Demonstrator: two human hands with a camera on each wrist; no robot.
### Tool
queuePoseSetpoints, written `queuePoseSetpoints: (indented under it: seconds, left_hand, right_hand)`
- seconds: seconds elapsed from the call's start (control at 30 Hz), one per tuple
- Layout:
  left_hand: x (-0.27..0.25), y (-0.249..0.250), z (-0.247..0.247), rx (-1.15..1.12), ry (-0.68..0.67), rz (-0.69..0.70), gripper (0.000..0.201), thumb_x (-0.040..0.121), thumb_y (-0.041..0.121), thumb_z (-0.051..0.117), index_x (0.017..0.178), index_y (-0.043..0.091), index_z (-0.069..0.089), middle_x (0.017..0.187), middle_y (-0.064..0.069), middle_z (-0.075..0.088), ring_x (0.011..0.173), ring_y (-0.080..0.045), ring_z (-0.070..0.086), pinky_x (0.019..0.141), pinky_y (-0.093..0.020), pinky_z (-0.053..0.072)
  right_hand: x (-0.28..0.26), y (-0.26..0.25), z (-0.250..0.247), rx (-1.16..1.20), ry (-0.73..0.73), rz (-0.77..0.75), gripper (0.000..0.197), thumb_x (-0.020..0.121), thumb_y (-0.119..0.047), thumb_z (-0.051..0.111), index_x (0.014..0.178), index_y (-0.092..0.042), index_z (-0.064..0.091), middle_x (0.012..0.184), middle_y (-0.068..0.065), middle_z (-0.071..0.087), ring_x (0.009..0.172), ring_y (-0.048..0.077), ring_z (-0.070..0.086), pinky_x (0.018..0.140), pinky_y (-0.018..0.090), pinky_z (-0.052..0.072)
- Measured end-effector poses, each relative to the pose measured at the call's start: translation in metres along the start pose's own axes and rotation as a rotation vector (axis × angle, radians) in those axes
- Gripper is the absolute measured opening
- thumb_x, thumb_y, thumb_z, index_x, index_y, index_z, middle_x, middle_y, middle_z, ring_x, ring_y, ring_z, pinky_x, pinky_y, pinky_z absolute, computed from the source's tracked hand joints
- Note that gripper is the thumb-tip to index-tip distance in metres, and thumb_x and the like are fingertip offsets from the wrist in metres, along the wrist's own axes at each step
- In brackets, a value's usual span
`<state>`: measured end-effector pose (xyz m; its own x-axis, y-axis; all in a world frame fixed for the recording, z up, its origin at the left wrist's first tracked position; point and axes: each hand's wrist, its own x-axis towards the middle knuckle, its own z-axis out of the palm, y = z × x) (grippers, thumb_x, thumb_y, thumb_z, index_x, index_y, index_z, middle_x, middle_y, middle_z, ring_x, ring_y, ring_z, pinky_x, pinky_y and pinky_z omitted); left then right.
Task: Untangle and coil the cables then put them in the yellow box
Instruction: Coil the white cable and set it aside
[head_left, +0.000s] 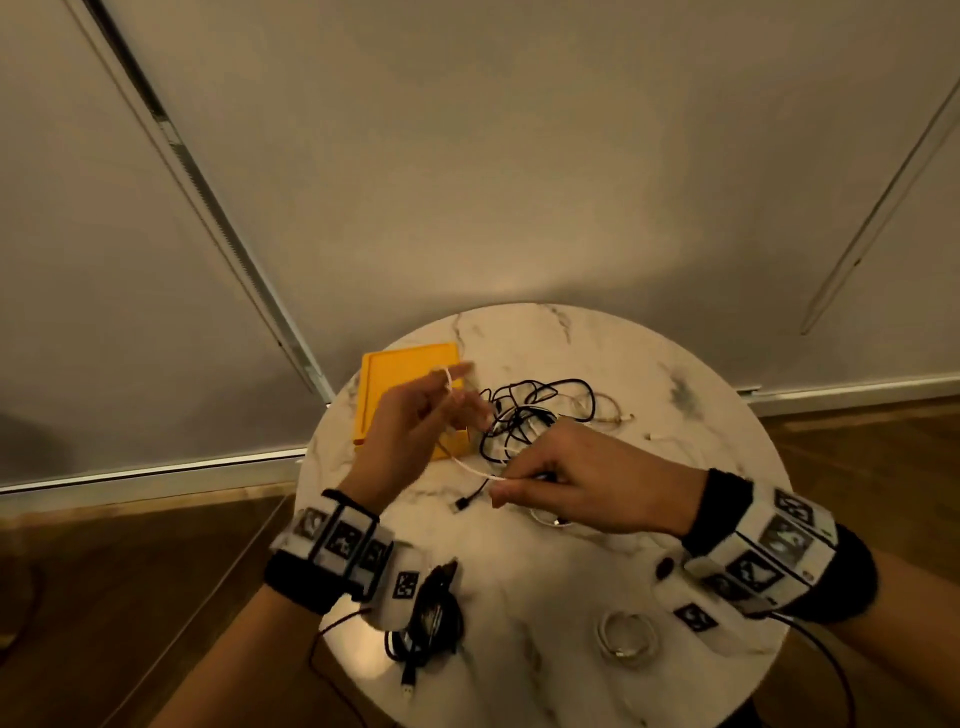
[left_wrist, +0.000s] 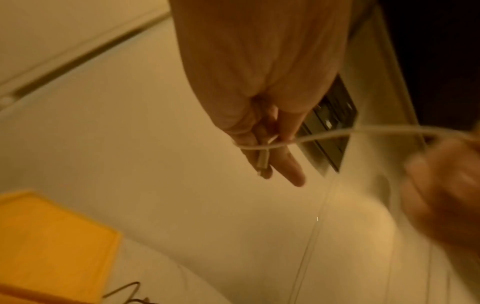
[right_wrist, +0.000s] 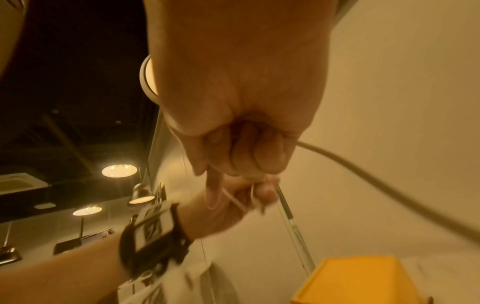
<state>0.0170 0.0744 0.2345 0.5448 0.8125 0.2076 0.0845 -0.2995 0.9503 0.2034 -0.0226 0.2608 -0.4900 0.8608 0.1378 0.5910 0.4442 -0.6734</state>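
A thin white cable (head_left: 475, 470) stretches between my two hands above the round marble table (head_left: 701, 374). My left hand (head_left: 447, 400) is raised over the yellow box (head_left: 400, 384). The cable (left_wrist: 363, 131) is looped round its fingers (left_wrist: 293, 170) and the plug end is pinched between them. My right hand (head_left: 519, 486) grips the same cable (right_wrist: 376, 176) in a closed fist (right_wrist: 249, 160), just in front of a tangle of black cables (head_left: 535, 415). The box looks empty in the part that shows.
A coiled black cable (head_left: 431, 618) lies near the table's front left edge, and a coiled white one (head_left: 626, 634) at the front right. Another pale cable (head_left: 613, 415) trails right of the tangle. The table stands in a corner of grey walls (head_left: 467, 182).
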Motion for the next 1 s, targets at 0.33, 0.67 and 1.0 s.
queuePoseSetpoints:
  seconds: [0.33,0.67,1.0]
  left_hand:
    - [-0.048,0.005,0.004,-0.45,-0.601,-0.301,0.033,0.096,0.029,0.045,0.1,0.005,0.067,0.055,-0.008,0.049,0.044,-0.011,0.045,0.052,-0.037,0.032]
    - [-0.058,0.016,0.011,-0.86,-0.438,-0.231,0.034,0.096,0.027,0.056,0.12,0.004,0.062,0.057,-0.005,0.065,0.039,-0.008,0.058,0.053,-0.023,0.054]
    - [-0.062,0.003,0.036,-0.998,-0.234,-0.258,0.035,0.088,0.017,0.067,0.118,-0.001,0.065,0.102,-0.014,0.072,0.091,-0.024,0.072,0.081,-0.032,0.055]
  right_hand:
    - [-0.013,0.023,-0.016,0.244,0.2,0.079,0.021,0.087,-0.033,0.069,0.098,-0.018,0.078,0.083,0.0,0.075,0.064,0.033,0.063,0.057,0.05,0.049]
    - [-0.003,0.013,0.035,0.833,0.272,0.133,0.027,0.1,-0.02,0.047,0.102,-0.023,0.074,0.057,0.013,0.034,0.05,0.019,0.029,0.046,0.027,0.023]
    - [0.01,0.019,0.047,0.739,0.383,0.144,0.025,0.09,-0.035,0.056,0.082,-0.015,0.068,0.07,0.022,0.05,0.066,0.025,0.046,0.054,0.037,0.037]
